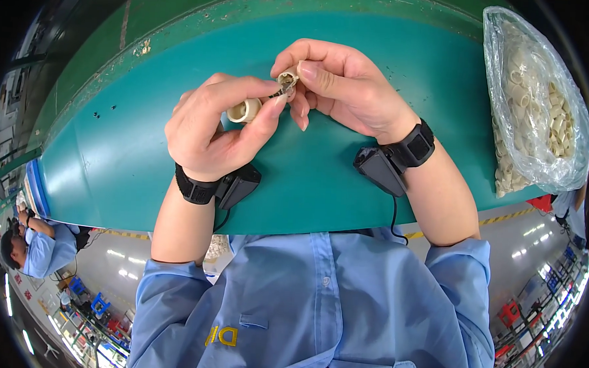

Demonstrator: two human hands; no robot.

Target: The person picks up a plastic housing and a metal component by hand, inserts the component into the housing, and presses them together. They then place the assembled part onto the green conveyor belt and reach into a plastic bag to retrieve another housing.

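Note:
Above the green table, my right hand (354, 88) pinches a small cream hollow plastic part (288, 76) between thumb and fingers, its open end facing my left hand. My left hand (208, 124) is closed, with thumb and index fingertip on a small dark metallic piece (281, 92) at the mouth of that part. How far the piece sits inside is too small to tell. A second cream part, a round cup-like one (244, 110), is tucked under the left index finger, its opening visible. The left hand's other fingers are mostly hidden.
A clear plastic bag (534, 102) full of cream hollow parts stands at the table's right end. Tiny dark specks (104, 114) lie on the green tabletop (144, 158) at left. A person (42, 245) in blue sits beyond the left edge. Both my wrists wear black strapped devices with cables.

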